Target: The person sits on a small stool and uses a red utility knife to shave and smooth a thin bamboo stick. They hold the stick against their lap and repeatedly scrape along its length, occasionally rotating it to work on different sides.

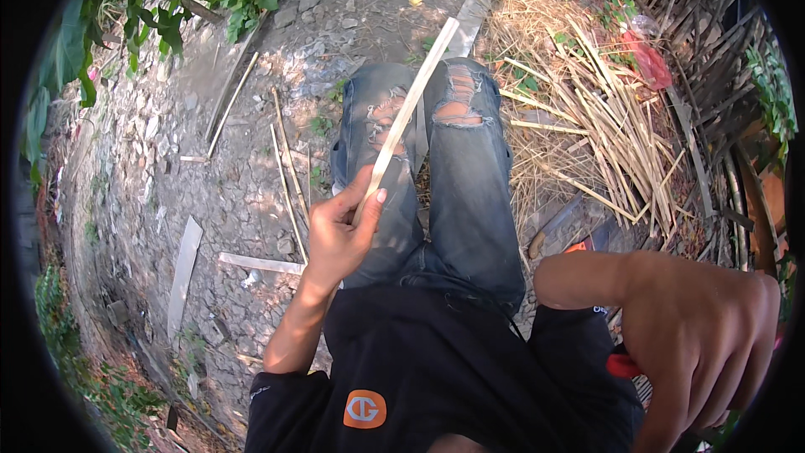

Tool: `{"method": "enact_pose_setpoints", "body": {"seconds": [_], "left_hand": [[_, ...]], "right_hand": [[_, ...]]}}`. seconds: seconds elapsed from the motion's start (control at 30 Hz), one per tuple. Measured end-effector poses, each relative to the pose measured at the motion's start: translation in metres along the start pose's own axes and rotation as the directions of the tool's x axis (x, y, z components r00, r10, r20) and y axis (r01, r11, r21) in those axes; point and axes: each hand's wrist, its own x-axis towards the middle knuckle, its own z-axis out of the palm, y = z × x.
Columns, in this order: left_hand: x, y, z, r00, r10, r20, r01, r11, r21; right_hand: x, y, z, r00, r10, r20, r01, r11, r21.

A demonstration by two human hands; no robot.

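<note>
Loose bamboo splits (587, 109) right of the strip (411, 109) in the left hand (340, 231).

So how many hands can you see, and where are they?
2. The left hand is over the left knee, pinching a long pale bamboo strip that slants up across the torn jeans. The right hand is low at the right, around something red, mostly hidden.

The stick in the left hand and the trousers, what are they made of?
The stick looks like split bamboo or wood: pale, flat, matte, like the strips piled nearby. The left hand grips its lower end. The trousers look like faded blue denim, frayed and torn at the knees.
</note>
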Motion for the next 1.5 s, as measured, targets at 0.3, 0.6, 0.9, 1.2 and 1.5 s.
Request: {"method": "enact_pose_setpoints", "body": {"seconds": [0.3,0.6,0.9,1.2,1.5], "left_hand": [[-0.006,-0.029,0.035,0.966,-0.135,0.22,0.139,0.99,-0.001],[-0.008,-0.051,0.061,0.908,-0.145,0.394,0.088,0.983,0.16],[0.003,-0.037,0.056,0.894,-0.121,0.431,0.019,0.972,0.234],[-0.015,-0.042,0.036,0.929,0.043,0.368,-0.195,0.901,0.388],[-0.056,-0.014,-0.013,0.923,-0.043,0.382,-0.148,0.878,0.455]], "right_hand": [[-0.025,0.026,0.012,0.943,-0.253,-0.214,0.248,0.967,-0.05],[-0.165,0.044,-0.047,0.013,-0.008,-1.0,-0.841,0.541,-0.016],[-0.218,0.099,-0.041,0.037,-0.174,-0.984,-0.931,-0.364,0.029],[-0.228,0.113,-0.053,0.078,-0.165,-0.983,-0.857,-0.515,0.019],[-0.242,0.116,-0.048,0.145,-0.254,-0.956,-0.881,-0.474,-0.008]]}}
